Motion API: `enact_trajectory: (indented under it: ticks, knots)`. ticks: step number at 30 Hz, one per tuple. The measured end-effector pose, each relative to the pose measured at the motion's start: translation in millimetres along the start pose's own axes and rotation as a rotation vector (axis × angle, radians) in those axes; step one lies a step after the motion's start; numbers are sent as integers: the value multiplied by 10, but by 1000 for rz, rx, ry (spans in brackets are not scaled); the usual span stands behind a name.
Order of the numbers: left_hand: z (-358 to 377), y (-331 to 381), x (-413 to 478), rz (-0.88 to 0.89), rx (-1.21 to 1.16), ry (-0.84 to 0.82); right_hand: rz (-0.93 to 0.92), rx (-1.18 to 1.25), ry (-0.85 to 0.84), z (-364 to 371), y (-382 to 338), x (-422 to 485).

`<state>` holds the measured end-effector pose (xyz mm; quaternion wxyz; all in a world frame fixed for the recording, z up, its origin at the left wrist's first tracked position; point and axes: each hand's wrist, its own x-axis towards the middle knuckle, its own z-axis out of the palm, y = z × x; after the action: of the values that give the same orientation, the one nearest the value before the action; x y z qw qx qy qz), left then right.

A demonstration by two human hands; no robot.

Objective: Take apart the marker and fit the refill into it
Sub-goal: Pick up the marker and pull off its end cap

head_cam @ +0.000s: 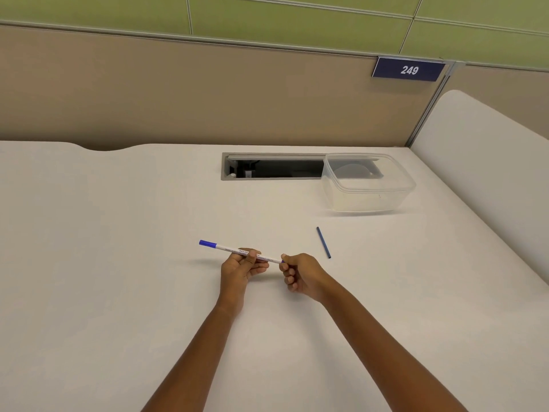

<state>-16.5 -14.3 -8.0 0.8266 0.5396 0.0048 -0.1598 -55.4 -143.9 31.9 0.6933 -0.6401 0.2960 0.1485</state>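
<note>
I see the marker [241,252] held just above the desk [118,263], near the middle of the view: a slim white plastic barrel with small printed text along it and a glossy blue cap at its left end. My left hand [242,267] is curled around the barrel's middle, thumb and fingers pinching it. My right hand [298,275] is closed in a loose fist on the barrel's right tip, where a sliver of blue shows between the fingertips. The marker slopes slightly down toward the right.

The refill [323,242] lies flat on the desk, to the right of my right hand and apart from it, a thin dark blue straight rod angled toward the far side. Beyond it stands a clear plastic container [368,185] with rounded corners and a lipped rim, partly overlapping a rectangular grey-framed cable slot [267,166] cut into the desktop.

The desk is matte off-white and smooth. Behind it rises a tan fabric-like partition [178,93] with a dark blue plate reading 249 [409,69], and green panels [297,22] above. A white rounded divider [490,173] bounds the right side. The desk's far edge dips in a shallow curve at left; wide bare surface spreads left and toward me.
</note>
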Motion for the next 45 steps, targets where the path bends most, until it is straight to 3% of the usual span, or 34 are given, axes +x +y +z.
enact_trajectory:
  ticks: [2,8,13,17,25,32,38,40,45]
  knots:
    - [0,0,1,-1,-9,5,-6,21,10,25,11,4]
    - [5,-5,14,4,-48,34,-620,-733,290,43,118,-38]
    - [-2,-11,13,9,-41,42,-862,-1099,406,7,163,4]
    - [3,0,-1,7,-56,44,-887,-1134,426,16,167,18]
    - [-2,4,3,-3,-35,27,-614,-732,180,14,94,-36]
    - [-9,9,-7,-16,-59,23,-466,-475,157,41,109,-6]
    - [1,9,-6,-10,-45,32,-65,7,-25,39,67,-23]
    - [5,7,-6,-8,-42,30,-82,-34,-16,42,63,-29]
    - [-4,3,3,-3,-56,46,-536,-637,211,23,130,-78]
